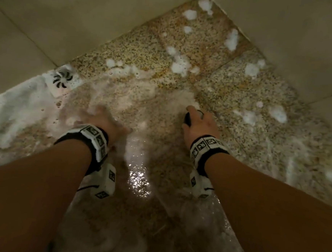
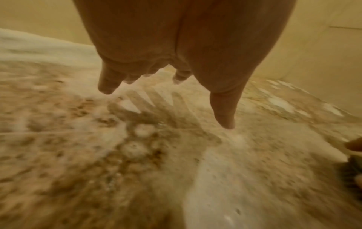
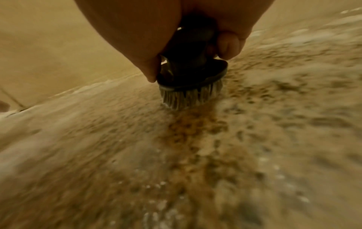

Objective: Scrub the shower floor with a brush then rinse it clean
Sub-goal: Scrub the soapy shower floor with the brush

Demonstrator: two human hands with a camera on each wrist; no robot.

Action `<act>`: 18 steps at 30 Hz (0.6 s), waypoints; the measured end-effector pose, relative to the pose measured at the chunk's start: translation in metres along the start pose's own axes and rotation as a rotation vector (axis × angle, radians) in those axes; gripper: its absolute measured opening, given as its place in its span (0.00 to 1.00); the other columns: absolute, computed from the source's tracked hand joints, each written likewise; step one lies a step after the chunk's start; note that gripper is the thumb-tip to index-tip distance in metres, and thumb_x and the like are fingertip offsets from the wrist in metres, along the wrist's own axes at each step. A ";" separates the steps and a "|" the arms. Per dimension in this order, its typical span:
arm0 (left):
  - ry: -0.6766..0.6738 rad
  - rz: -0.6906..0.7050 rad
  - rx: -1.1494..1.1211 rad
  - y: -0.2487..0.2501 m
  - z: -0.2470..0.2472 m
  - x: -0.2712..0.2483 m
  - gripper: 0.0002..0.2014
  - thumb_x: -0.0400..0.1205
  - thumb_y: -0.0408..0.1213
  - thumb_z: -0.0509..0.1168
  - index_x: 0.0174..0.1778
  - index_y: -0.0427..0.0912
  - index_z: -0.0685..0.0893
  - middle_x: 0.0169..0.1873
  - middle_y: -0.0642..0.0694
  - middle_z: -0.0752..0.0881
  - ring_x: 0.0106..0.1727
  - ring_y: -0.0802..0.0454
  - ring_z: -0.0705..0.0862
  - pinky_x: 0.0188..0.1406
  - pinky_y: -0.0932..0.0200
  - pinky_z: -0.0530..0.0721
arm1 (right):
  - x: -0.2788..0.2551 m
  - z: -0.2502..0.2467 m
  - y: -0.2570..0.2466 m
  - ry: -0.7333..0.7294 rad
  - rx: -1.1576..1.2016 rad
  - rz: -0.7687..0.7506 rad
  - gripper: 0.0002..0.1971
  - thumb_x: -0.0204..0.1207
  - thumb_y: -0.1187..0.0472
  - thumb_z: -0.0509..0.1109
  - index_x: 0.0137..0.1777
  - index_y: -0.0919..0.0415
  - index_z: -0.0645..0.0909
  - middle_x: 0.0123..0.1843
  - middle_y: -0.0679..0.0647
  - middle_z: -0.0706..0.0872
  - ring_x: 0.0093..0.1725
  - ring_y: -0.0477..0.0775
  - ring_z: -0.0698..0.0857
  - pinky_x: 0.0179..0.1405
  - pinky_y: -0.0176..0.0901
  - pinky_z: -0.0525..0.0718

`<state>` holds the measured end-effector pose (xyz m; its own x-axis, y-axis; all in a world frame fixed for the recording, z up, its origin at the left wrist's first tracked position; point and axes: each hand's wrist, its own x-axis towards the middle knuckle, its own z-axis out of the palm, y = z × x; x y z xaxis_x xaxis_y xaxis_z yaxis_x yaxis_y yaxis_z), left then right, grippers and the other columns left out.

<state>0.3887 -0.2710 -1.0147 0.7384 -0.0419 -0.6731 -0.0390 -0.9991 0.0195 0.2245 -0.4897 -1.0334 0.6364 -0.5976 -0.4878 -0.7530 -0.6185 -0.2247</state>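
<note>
The speckled shower floor [image 1: 147, 50] is wet and streaked with white foam [image 1: 179, 64]. My right hand [image 1: 198, 121] grips a round black scrub brush [image 3: 188, 68] by its knob, and the grey bristles [image 3: 190, 96] press on the floor [image 3: 195, 155]. In the head view only a dark edge of the brush [image 1: 187, 118] shows under the fingers. My left hand [image 1: 104, 121] is blurred over the foamy floor. In the left wrist view the left hand [image 2: 166, 86] hangs just above the floor [image 2: 137, 155] with fingers spread and empty.
A white floor drain [image 1: 62, 79] sits at the left by the wall. Beige tiled walls [image 1: 50, 17] meet in a corner at the top. Thick foam [image 1: 13, 110] lies along the left wall. A pool of water [image 1: 137, 179] glints between my forearms.
</note>
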 end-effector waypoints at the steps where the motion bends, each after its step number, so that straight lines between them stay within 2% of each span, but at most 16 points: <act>1: 0.005 0.031 0.015 0.010 0.004 -0.002 0.64 0.65 0.75 0.72 0.89 0.54 0.45 0.88 0.33 0.42 0.86 0.25 0.52 0.81 0.28 0.65 | -0.001 -0.001 0.007 0.012 0.011 0.021 0.24 0.88 0.46 0.60 0.80 0.33 0.57 0.81 0.63 0.62 0.76 0.74 0.70 0.71 0.65 0.80; 5: -0.032 0.193 0.060 0.055 0.020 -0.011 0.58 0.68 0.71 0.76 0.87 0.59 0.49 0.88 0.35 0.40 0.86 0.23 0.48 0.81 0.26 0.64 | -0.006 -0.007 0.035 0.043 0.057 0.120 0.23 0.88 0.47 0.61 0.80 0.35 0.59 0.81 0.63 0.61 0.76 0.74 0.70 0.71 0.65 0.80; 7: -0.023 0.279 0.111 0.083 0.025 -0.016 0.55 0.69 0.70 0.75 0.85 0.59 0.51 0.87 0.38 0.43 0.86 0.25 0.51 0.80 0.28 0.67 | -0.012 -0.010 0.056 0.054 0.103 0.206 0.24 0.88 0.47 0.61 0.80 0.33 0.58 0.84 0.62 0.58 0.79 0.73 0.67 0.72 0.66 0.79; 9: -0.024 0.341 0.159 0.112 0.030 -0.020 0.54 0.70 0.69 0.75 0.85 0.57 0.53 0.86 0.39 0.44 0.86 0.28 0.50 0.81 0.30 0.65 | -0.023 -0.009 0.079 0.082 0.130 0.281 0.25 0.88 0.46 0.61 0.80 0.33 0.57 0.82 0.62 0.61 0.77 0.72 0.70 0.69 0.66 0.81; 13: -0.064 0.453 0.294 0.159 0.044 -0.031 0.59 0.72 0.69 0.74 0.89 0.54 0.43 0.88 0.39 0.36 0.88 0.31 0.40 0.85 0.31 0.56 | -0.058 0.001 0.120 0.176 0.223 0.445 0.25 0.86 0.45 0.62 0.79 0.33 0.56 0.76 0.60 0.66 0.71 0.69 0.74 0.65 0.64 0.84; 18: -0.078 0.534 0.429 0.191 0.060 -0.037 0.62 0.72 0.72 0.72 0.90 0.54 0.38 0.88 0.40 0.33 0.87 0.25 0.41 0.84 0.27 0.56 | -0.103 0.013 0.164 0.252 0.278 0.766 0.24 0.87 0.44 0.61 0.80 0.36 0.59 0.73 0.62 0.68 0.67 0.71 0.77 0.61 0.62 0.83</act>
<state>0.3136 -0.4591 -1.0309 0.4938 -0.5102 -0.7042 -0.6592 -0.7477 0.0795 0.0332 -0.5234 -1.0313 -0.0715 -0.9160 -0.3947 -0.9837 0.1303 -0.1243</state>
